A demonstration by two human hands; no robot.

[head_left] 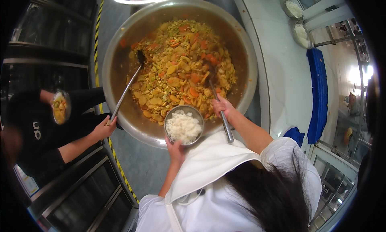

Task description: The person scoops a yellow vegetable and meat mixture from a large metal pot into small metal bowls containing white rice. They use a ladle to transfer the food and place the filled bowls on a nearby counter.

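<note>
A large round metal basin (181, 141) holds a cooked dish of sliced vegetables (181, 69) with orange carrot pieces. My left hand (175, 150) holds a metal bowl (199, 115) of white rice (183, 126) at the basin's near rim. In my right hand (223, 108) is the handle of a metal ladle (225, 126), gripped partway along, its head down in the food at the right and mostly hidden.
At the left, a co-worker in black (45, 126) holds a filled bowl (61, 107) and a second ladle (128, 86) reaching into the basin. Rice bowls (301, 35) and a blue cloth (317, 96) lie on the white counter (280, 81). A metal tray (144, 2) stands beyond the basin.
</note>
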